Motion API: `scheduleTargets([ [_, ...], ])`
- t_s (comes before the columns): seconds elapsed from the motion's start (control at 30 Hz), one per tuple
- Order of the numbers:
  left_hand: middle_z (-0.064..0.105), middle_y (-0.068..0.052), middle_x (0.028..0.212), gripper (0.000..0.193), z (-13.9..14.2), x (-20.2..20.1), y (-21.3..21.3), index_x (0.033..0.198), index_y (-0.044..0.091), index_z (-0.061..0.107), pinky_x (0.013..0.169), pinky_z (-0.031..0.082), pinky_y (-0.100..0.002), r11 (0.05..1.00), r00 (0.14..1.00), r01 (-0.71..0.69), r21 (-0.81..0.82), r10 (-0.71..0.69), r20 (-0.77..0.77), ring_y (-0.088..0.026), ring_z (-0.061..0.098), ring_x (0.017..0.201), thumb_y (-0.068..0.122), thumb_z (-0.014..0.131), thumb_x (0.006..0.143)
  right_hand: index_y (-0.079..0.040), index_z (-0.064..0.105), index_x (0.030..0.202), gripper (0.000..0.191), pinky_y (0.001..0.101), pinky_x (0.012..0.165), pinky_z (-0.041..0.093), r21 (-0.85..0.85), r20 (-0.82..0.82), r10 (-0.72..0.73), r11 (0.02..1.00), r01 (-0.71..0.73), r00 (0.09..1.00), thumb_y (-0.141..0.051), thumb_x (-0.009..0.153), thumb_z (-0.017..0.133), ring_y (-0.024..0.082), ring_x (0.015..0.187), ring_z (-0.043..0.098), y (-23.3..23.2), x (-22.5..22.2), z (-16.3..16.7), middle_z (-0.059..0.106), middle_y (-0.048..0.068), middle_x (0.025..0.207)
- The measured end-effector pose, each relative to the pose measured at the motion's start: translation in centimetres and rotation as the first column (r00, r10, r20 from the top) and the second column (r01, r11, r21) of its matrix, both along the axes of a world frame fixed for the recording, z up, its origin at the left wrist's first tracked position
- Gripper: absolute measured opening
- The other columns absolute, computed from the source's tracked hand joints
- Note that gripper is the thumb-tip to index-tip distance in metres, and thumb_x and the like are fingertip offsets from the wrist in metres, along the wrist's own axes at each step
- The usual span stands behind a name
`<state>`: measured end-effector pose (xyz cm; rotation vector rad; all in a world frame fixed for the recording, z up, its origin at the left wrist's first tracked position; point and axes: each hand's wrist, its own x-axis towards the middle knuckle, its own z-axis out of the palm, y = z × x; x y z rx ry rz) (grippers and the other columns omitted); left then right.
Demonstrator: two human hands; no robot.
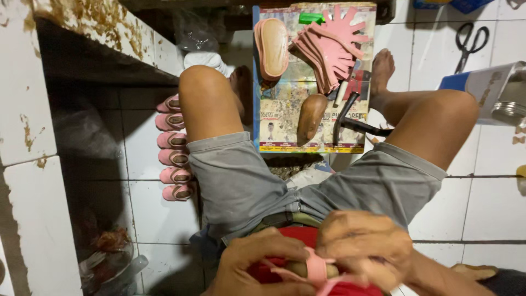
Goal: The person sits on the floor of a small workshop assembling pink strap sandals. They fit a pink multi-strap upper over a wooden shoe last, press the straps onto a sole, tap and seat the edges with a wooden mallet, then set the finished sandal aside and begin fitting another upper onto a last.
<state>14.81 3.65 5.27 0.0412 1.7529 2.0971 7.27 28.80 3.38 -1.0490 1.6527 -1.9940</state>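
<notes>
Low in the head view, my left hand (257, 263) and my right hand (364, 246) are both closed around a pink strap piece (318, 268) wrapped over a brown wooden form, held against my red shirt. My knees spread to either side. Between them lies a printed board (285, 118) carrying a pink shoe sole (271, 48), a stack of pink cut upper pieces (329, 49), a brown wooden shoe form (310, 116) and a black hammer (350, 120).
A row of small pink shoes (172, 148) lines the tiled floor by my left thigh. Black scissors (469, 44) lie at the upper right, next to a metal can (493, 90). A stained white bench (27, 137) stands on the left.
</notes>
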Motion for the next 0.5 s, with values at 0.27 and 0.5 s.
scheduleTargets([
  [0.27,0.072,-0.003,0.107,0.029,0.2,-1.3,-1.7,0.111,0.010,0.071,0.092,0.053,-0.030,0.955,0.955,0.296,-0.033,-0.295,0.029,-0.016,0.069,0.103,0.021,0.086,0.088,0.002,0.070,0.098,0.036,0.0371,0.076,0.051,0.035,0.290,-0.011,0.999,0.000,0.957,-0.033,0.100,0.077,0.024,0.085,0.061,-0.2,4.0,-1.7,0.064,0.013,0.095],
  [0.5,0.068,-0.002,0.105,0.048,-0.3,-0.2,-1.0,0.117,0.011,0.066,0.088,0.052,-0.029,0.981,0.864,0.038,0.188,-0.127,0.488,-0.011,0.066,0.101,0.014,0.088,0.075,0.006,0.066,0.106,0.053,0.0334,0.084,0.044,-0.110,0.787,0.118,0.993,-0.051,0.606,-0.042,0.087,0.077,0.023,0.094,0.056,-0.5,3.0,-1.6,0.062,0.013,0.103],
])
